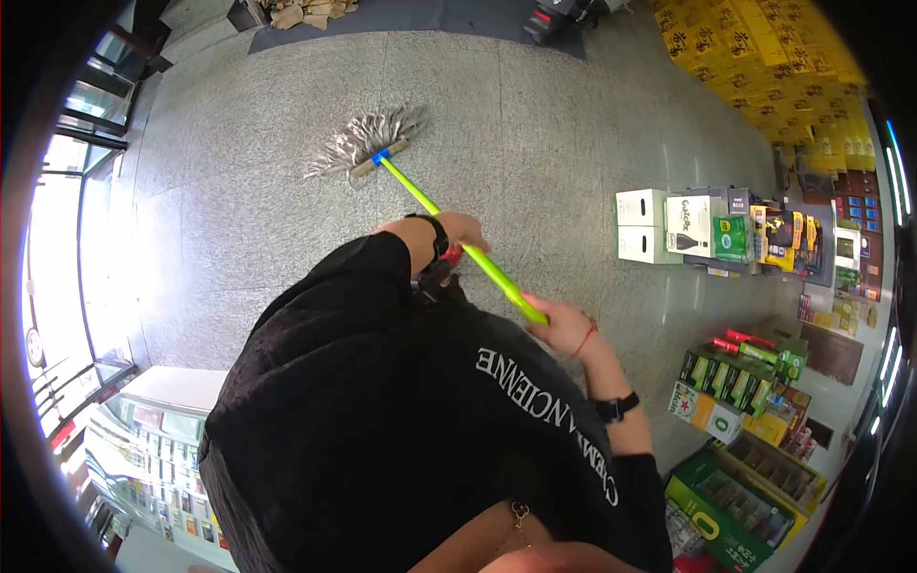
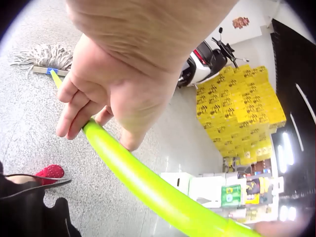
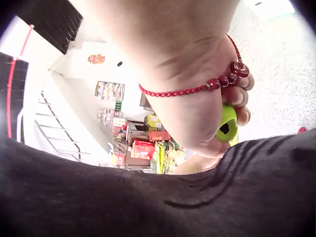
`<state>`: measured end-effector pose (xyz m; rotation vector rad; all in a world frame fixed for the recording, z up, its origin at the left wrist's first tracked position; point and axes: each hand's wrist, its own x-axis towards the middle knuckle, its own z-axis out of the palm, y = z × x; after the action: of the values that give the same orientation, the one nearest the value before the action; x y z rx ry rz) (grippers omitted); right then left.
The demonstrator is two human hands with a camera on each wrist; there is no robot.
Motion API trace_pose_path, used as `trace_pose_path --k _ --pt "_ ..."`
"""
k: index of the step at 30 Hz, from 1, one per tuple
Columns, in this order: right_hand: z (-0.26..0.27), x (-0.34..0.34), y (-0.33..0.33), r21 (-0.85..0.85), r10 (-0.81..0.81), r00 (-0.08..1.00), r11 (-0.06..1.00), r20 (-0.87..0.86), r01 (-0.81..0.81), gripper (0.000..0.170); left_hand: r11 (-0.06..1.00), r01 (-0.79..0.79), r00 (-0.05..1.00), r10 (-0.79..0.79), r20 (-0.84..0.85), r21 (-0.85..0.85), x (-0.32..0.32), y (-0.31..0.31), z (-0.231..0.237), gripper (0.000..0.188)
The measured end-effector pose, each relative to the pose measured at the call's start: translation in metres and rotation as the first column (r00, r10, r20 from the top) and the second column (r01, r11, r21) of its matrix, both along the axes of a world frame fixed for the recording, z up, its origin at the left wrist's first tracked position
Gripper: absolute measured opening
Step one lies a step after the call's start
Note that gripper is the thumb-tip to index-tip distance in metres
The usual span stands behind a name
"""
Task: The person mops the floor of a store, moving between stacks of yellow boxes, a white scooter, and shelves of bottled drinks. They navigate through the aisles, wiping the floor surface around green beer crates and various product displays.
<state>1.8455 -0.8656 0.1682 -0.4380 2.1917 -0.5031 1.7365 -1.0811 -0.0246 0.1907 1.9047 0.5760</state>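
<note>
Across the grey floor (image 1: 535, 124), the mop (image 1: 411, 186) slants diagonally, its long axis running from the fringed mop head (image 1: 368, 138) at upper left of the frame to the handle's end just lower right of centre. The left hand (image 1: 463, 231), nearer the mop head, curls round the shaft; the right hand (image 1: 565, 328) grips the top end.

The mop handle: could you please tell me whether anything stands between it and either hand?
Nothing visible does: the left hand holds the mop handle partway along, and the right hand grips it near its end.
</note>
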Motion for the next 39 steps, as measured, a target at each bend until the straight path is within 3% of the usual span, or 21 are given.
trace_pose_path --k 2,8,11,14,18,20,22,27,29,34,37,39 --pt "0.006 0.036 0.007 -0.01 -0.076 0.997 0.997 -0.005 0.076 0.054 0.993 0.082 0.988 -0.092 0.122 0.086 0.024 0.007 -0.018 0.061" --pt "0.035 0.103 0.005 -0.021 -0.115 0.991 0.993 -0.065 0.114 0.053 0.964 0.249 0.94 -0.263 0.218 0.091 0.074 0.009 0.031 0.066" --pt "0.048 0.117 -0.003 -0.061 -0.073 0.989 0.996 -0.132 0.065 0.053 0.919 0.381 0.866 -0.394 0.307 0.104 0.084 -0.002 0.063 0.073" --pt "0.06 0.117 -0.011 0.061 -0.073 0.994 0.995 -0.083 0.078 0.052 0.934 0.332 0.887 -0.357 0.294 0.132 0.091 -0.012 0.064 0.074" --pt "0.077 0.106 -0.04 0.07 -0.16 0.986 0.984 -0.04 0.163 0.05 0.952 0.264 0.916 -0.298 0.267 0.155 0.089 -0.026 0.039 0.067" --pt "0.077 0.105 -0.048 0.033 -0.18 0.981 0.983 -0.072 0.183 0.049 0.931 0.265 0.91 -0.328 0.254 0.253 0.082 -0.027 0.013 0.067" --pt "0.074 0.097 -0.06 0.031 -0.183 0.98 0.982 -0.081 0.185 0.049 0.932 0.285 0.911 -0.336 0.241 0.223 0.071 -0.042 0.027 0.067" --pt "0.056 0.057 -0.123 0.111 -0.205 0.978 0.972 -0.045 0.208 0.05 0.933 0.326 0.921 -0.35 0.172 0.15 0.034 -0.104 0.025 0.069" --pt "0.03 0.039 -0.153 0.026 -0.175 0.98 0.984 -0.099 0.178 0.051 0.959 0.261 0.962 -0.267 0.052 0.107 0.019 -0.142 0.012 0.067" --pt "-0.018 -0.029 -0.259 -0.062 -0.179 0.976 0.983 -0.12 0.173 0.051 0.978 0.206 0.979 -0.206 0.002 0.009 -0.046 -0.268 0.011 0.052" --pt "-0.03 -0.079 -0.326 -0.114 -0.162 0.983 0.982 -0.085 0.152 0.053 0.998 0.047 0.999 -0.048 -0.02 -0.035 -0.081 -0.332 -0.015 0.053" --pt "-0.037 -0.108 -0.357 -0.077 -0.188 0.982 0.979 -0.01 0.187 0.056 0.999 -0.039 0.962 0.033 -0.272 -0.019 -0.096 -0.36 -0.037 0.054"
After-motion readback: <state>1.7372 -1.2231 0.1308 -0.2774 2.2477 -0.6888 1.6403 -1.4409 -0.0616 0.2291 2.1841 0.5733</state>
